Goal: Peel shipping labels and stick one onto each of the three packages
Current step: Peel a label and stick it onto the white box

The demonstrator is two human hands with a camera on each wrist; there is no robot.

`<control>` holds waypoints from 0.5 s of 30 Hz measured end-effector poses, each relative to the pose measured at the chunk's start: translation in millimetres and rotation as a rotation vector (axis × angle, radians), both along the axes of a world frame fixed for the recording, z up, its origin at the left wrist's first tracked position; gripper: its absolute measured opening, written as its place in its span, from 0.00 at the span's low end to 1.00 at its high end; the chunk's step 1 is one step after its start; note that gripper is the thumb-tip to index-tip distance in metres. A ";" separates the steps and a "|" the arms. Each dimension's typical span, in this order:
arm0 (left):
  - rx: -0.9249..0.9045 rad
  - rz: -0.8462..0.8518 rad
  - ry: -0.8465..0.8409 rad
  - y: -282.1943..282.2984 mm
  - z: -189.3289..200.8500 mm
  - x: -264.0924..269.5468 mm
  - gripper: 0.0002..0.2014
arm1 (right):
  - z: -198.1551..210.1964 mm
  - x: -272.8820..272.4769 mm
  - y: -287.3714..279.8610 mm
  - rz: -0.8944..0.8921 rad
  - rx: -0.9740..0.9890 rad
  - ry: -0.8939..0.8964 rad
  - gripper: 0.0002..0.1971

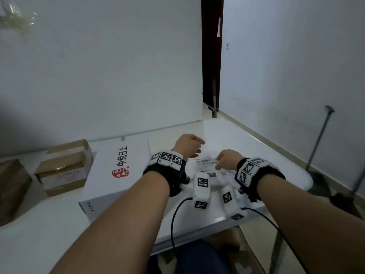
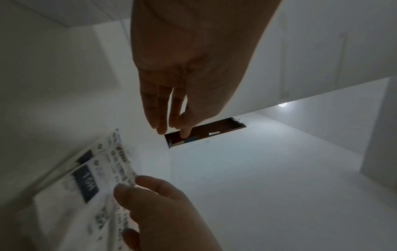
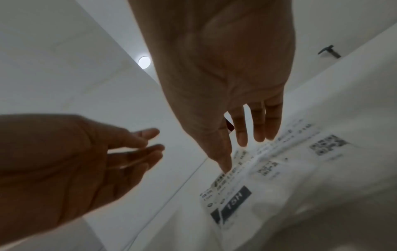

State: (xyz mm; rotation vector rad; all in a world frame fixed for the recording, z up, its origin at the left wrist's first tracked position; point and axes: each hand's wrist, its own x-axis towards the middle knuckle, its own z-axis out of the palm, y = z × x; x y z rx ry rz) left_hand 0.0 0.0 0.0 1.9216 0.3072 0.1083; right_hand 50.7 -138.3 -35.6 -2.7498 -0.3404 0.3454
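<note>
Shipping labels (image 1: 207,165) lie under the right hand (image 1: 227,158), its fingers pinching one; left hand (image 1: 187,145) hovers loosely open.

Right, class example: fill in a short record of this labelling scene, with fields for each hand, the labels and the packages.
left hand: raised above the table, holding nothing, fingers loosely bent
right hand: pinches the edge of a label
labels: printed sheets lying on the white table
packages: white box, brown box, a third brown one at the left edge
labels stuck by now: cannot tell
</note>
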 end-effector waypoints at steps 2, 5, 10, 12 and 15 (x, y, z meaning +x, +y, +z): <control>-0.007 0.051 0.024 0.9 -9.2 2.0 0.14 | -3.4 0.1 -6.9 -0.036 -0.007 0.037 0.26; -0.039 0.071 0.070 -5.0 -19.6 0.6 0.16 | -13.5 -2.1 -10.6 -0.108 -0.014 0.081 0.39; -0.038 0.050 0.060 -15.7 -20.4 1.2 0.16 | -20.7 -5.2 -8.2 -0.108 -0.009 0.051 0.44; -0.044 0.058 0.060 -15.5 -21.7 2.5 0.16 | -20.8 -5.4 -7.2 -0.114 0.033 0.087 0.39; -0.043 0.066 0.059 -14.8 -24.5 4.2 0.15 | -22.2 -4.7 -6.8 -0.098 0.059 0.087 0.27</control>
